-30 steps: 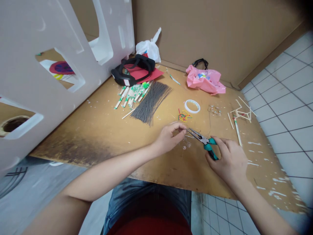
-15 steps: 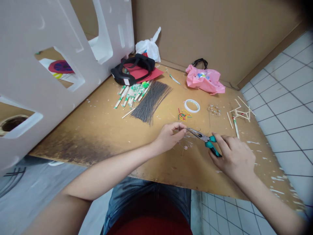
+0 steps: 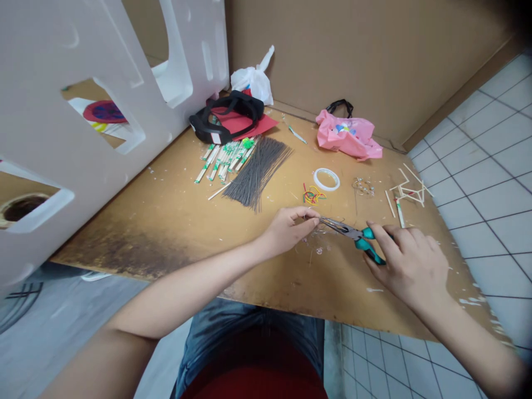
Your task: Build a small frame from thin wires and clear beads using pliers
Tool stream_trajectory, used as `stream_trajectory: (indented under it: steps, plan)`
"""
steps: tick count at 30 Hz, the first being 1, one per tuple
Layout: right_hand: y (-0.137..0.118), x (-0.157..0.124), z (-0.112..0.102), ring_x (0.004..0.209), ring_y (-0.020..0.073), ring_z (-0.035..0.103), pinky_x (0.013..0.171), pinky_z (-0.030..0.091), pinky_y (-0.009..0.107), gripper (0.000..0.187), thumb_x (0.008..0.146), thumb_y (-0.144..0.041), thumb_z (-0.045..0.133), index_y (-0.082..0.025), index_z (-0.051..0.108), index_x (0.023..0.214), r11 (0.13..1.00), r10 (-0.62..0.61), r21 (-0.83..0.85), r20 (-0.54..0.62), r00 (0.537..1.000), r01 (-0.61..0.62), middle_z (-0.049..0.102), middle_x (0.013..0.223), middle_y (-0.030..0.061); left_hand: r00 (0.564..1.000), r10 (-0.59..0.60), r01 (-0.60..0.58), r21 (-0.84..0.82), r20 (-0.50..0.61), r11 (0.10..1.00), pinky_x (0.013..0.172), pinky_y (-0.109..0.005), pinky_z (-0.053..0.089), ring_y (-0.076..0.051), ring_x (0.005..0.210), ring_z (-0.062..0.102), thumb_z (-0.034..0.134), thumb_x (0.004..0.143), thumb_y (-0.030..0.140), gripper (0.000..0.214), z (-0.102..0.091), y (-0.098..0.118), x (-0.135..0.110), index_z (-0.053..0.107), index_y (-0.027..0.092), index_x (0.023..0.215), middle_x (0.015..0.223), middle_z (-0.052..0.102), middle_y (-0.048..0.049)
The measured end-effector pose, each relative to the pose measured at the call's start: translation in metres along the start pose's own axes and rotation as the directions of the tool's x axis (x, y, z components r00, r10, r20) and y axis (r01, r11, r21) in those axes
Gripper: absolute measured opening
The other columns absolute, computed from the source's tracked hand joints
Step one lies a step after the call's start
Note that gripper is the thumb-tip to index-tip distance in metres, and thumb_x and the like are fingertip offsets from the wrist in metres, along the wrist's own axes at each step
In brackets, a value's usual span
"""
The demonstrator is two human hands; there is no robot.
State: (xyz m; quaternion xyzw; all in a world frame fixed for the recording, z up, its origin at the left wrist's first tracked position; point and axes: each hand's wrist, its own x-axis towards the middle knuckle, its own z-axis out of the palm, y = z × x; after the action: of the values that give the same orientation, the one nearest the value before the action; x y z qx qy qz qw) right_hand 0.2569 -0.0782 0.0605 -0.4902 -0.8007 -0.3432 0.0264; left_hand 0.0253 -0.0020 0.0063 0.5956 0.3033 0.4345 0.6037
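Observation:
My left hand [image 3: 291, 228] pinches a thin piece of wire between thumb and fingertips; its exact shape is too fine to make out. My right hand [image 3: 409, 263] is wrapped round the teal-and-black handles of long-nose pliers [image 3: 351, 233]. The pliers point left, and their jaws meet the wire right at my left fingertips. Beneath the jaws, a loose tangle of thin wire [image 3: 319, 251] lies on the table, partly hidden by my left hand and the pliers.
Around lie a bundle of dark wires [image 3: 257, 174], wrapped chopsticks [image 3: 224, 160], a tape roll [image 3: 326, 179], rubber bands [image 3: 313, 195], a wire coil [image 3: 364, 187] and joined sticks [image 3: 409, 193]. Behind are a black headset [image 3: 203, 128], a pink bag [image 3: 349, 138] and a white bag [image 3: 255, 83].
My right hand and the pliers have shifted a little to the right, the handles somewhat further apart from my left hand. My left hand has moved slightly right, still pinching.

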Motion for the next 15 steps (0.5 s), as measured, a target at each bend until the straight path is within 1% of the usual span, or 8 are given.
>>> stream_trajectory:
  steps: [4,9,12,15]
  plan:
    - [0.004,-0.001,-0.002,0.078,0.0236,0.051,0.062,0.03,0.035,0.039,0.081,-0.034,0.055,-0.019,0.055,0.118,1.0,-0.002,-0.003,0.022,1.0,0.002,0.064,0.087,0.0084,0.999,0.032,-0.032,0.008,0.017,0.999,0.05,-0.02,0.04,-0.006,0.051,0.046,0.055,0.08,0.033,0.022,-0.001,0.002,-0.002,0.063,0.014,0.076,0.069,0.063,-0.001]
    - [0.006,0.003,-0.006,0.077,0.0243,0.051,0.062,0.03,0.036,0.043,0.081,-0.039,0.054,-0.019,0.053,0.12,1.0,-0.014,-0.013,0.023,1.0,0.014,0.064,0.09,0.0093,0.998,0.056,-0.057,0.051,0.019,0.997,0.054,-0.021,0.041,-0.007,0.055,0.049,0.054,0.081,0.033,0.022,-0.002,0.001,-0.001,0.064,0.014,0.076,0.07,0.064,-0.0016]
    - [0.008,0.006,-0.011,0.079,0.0247,0.052,0.064,0.03,0.037,0.041,0.082,-0.036,0.053,-0.019,0.054,0.119,0.998,-0.035,-0.048,0.054,0.998,0.037,0.064,0.093,0.0098,0.997,0.077,-0.077,0.073,0.0,0.994,0.058,-0.022,0.041,-0.009,0.062,0.053,0.055,0.081,0.032,0.021,-0.002,0.0,-0.001,0.065,0.014,0.076,0.072,0.065,-0.0024]
    - [0.009,0.007,-0.012,0.077,0.0243,0.052,0.064,0.031,0.037,0.039,0.083,-0.037,0.053,-0.019,0.055,0.118,0.998,-0.036,-0.044,0.054,0.998,0.039,0.064,0.091,0.0093,0.998,0.07,-0.07,0.046,0.001,0.996,0.059,-0.022,0.04,-0.009,0.061,0.051,0.054,0.081,0.031,0.021,-0.001,0.0,-0.001,0.064,0.014,0.076,0.071,0.063,-0.0017]
